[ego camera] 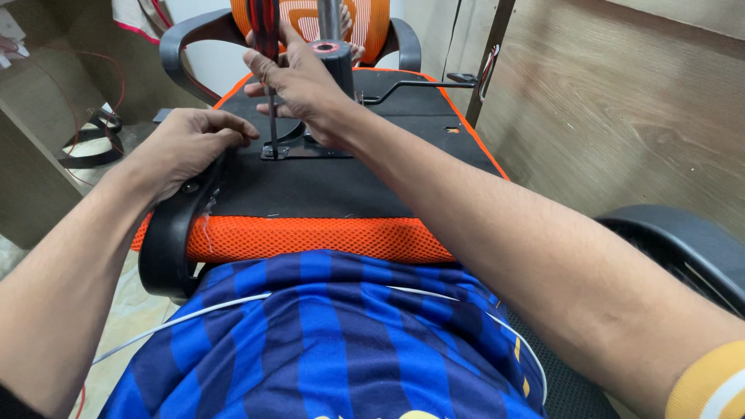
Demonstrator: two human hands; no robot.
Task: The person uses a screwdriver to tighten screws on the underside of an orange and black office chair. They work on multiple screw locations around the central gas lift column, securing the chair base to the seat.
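Observation:
An office chair lies upside down in front of me, its black seat underside (pixel 334 182) edged with orange mesh (pixel 310 237). My right hand (pixel 299 85) grips a screwdriver (pixel 268 70) with a red-and-black handle, its shaft standing upright on the metal mounting plate (pixel 283 150) beside the black gas-lift column (pixel 334 58). My left hand (pixel 190 143) rests curled on the black armrest (pixel 167 233) at the seat's left edge, fingers bent over the seat edge.
A black lever rod (pixel 419 84) sticks out to the right of the column. The orange mesh backrest (pixel 365 23) stands beyond. Wooden panels (pixel 621 101) rise on the right, another black chair part (pixel 683 248) lies lower right, and loose black straps (pixel 89 143) lie at left.

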